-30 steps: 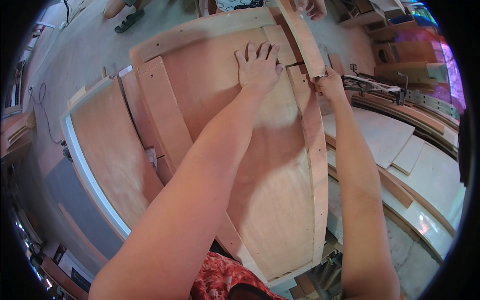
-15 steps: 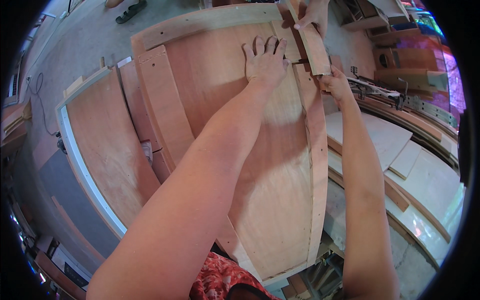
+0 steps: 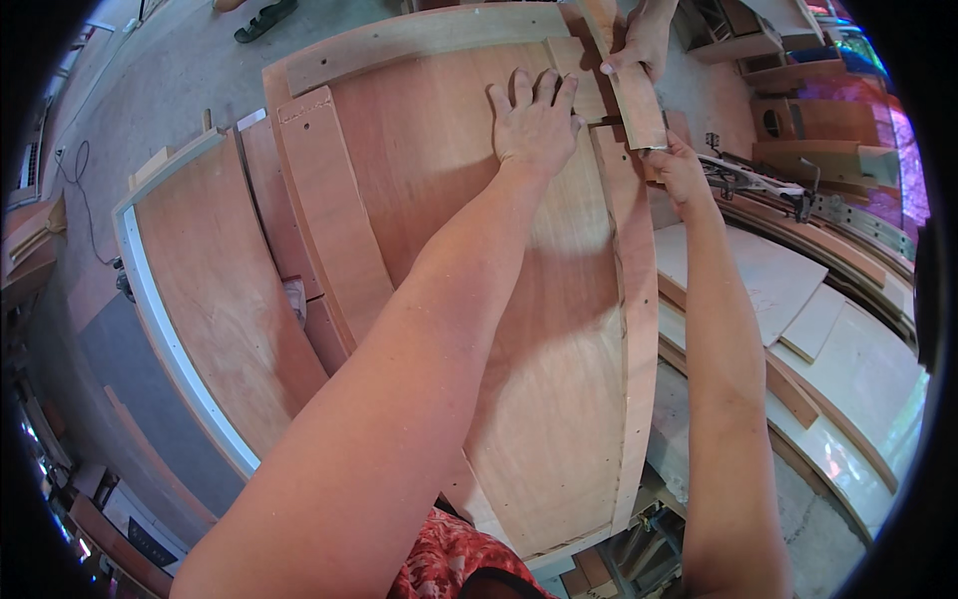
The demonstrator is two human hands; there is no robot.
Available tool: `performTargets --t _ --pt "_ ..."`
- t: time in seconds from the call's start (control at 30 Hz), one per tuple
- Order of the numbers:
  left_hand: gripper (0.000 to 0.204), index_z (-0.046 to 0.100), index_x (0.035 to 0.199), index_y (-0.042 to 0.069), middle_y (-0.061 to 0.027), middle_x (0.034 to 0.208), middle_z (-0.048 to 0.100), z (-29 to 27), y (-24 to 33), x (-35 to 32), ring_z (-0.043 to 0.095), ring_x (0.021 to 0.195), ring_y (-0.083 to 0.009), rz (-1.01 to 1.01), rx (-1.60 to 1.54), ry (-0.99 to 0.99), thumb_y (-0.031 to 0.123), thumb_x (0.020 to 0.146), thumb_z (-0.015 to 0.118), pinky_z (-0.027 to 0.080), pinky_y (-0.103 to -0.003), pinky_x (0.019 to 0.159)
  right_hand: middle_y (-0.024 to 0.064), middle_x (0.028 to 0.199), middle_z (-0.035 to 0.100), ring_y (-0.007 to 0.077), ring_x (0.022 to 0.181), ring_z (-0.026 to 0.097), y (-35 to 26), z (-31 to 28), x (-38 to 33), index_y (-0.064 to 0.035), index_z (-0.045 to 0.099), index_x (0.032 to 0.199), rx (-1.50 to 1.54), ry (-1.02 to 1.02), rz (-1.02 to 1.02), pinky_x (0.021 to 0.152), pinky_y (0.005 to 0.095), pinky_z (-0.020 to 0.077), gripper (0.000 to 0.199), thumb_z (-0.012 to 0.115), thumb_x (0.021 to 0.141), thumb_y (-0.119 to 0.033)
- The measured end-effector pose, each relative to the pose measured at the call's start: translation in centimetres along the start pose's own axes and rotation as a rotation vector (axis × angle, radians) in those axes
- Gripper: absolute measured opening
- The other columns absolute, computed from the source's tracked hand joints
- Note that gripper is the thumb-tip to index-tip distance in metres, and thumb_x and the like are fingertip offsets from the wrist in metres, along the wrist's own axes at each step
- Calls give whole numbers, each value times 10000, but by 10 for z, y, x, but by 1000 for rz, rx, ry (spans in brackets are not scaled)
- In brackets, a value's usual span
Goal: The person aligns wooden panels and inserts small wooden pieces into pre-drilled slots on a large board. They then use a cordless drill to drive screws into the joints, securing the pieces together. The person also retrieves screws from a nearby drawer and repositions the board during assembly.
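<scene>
A large wooden panel point(image 3: 559, 329) with strips along its edges lies in front of me. My left hand point(image 3: 536, 118) rests flat on its far part, fingers spread, holding nothing. At the panel's far right edge my right hand point(image 3: 677, 172) is closed round the near end of a loose wooden strip point(image 3: 639, 105), its fingers partly hidden beneath. The strip lies over the panel's edge, where a dark gap shows in the edge strip point(image 3: 629, 230). A co-worker's hand point(image 3: 647, 42) holds the strip farther up, with the thumb on its side.
To the left stands another wooden panel point(image 3: 215, 280) with a white edge. White boards point(image 3: 848, 349) are stacked on the right, near a metal clamp-like frame point(image 3: 768, 185). Wooden pieces point(image 3: 813, 120) lie at the far right. A cable point(image 3: 80, 200) runs over the floor at left.
The strip's near end has shifted slightly to the right, and the co-worker's hand with it. Both my hands keep their places; the whole view has moved a little.
</scene>
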State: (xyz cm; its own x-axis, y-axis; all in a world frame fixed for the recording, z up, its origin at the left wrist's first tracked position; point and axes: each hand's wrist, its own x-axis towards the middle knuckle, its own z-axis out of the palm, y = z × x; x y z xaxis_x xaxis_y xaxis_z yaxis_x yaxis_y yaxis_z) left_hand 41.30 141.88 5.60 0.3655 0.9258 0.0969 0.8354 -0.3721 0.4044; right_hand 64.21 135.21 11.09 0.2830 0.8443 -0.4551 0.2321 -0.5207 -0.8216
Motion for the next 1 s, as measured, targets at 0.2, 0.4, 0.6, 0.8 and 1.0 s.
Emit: performTargets --t 0.2,0.4,0.6,0.8,1.0 --pt "573 432 1537 247 7 1527 456 8 -2 1 303 1437 -318 16 -21 55 442 1004 512 216 -639 1101 39 1150 710 113 1016 648 4 -3 2 -31 626 1324 69 13 -10 930 267 483 447 657 878 -24" --pt "579 429 1541 251 -5 1539 452 9 -2 3 305 1448 -335 17 -50 42 447 1003 518 197 -665 1117 31 1102 705 115 945 662 2 3 1 -37 607 1334 -48 76 -22 824 279 535 457 656 880 -38" --pt "562 399 1552 255 20 1548 439 3 -2 1 301 1437 -298 8 3 18 439 1027 484 235 -606 1078 11 1027 696 108 849 666 -1 9 -4 -47 621 1293 -66 113 -36 700 290 557 417 654 877 -57" --pt "589 381 1562 231 13 1560 434 3 -1 3 303 1438 -304 5 -22 2 450 1024 485 227 -611 1090 24 1073 707 114 899 673 2 3 7 -54 637 1260 63 69 -31 772 274 546 386 633 875 -33" --pt "638 361 1572 162 11 1568 439 5 -3 2 312 1439 -292 -26 -36 19 461 1022 485 224 -607 1096 36 1127 708 123 981 665 0 7 9 -24 638 1249 98 61 -44 873 264 519 389 638 860 -20"
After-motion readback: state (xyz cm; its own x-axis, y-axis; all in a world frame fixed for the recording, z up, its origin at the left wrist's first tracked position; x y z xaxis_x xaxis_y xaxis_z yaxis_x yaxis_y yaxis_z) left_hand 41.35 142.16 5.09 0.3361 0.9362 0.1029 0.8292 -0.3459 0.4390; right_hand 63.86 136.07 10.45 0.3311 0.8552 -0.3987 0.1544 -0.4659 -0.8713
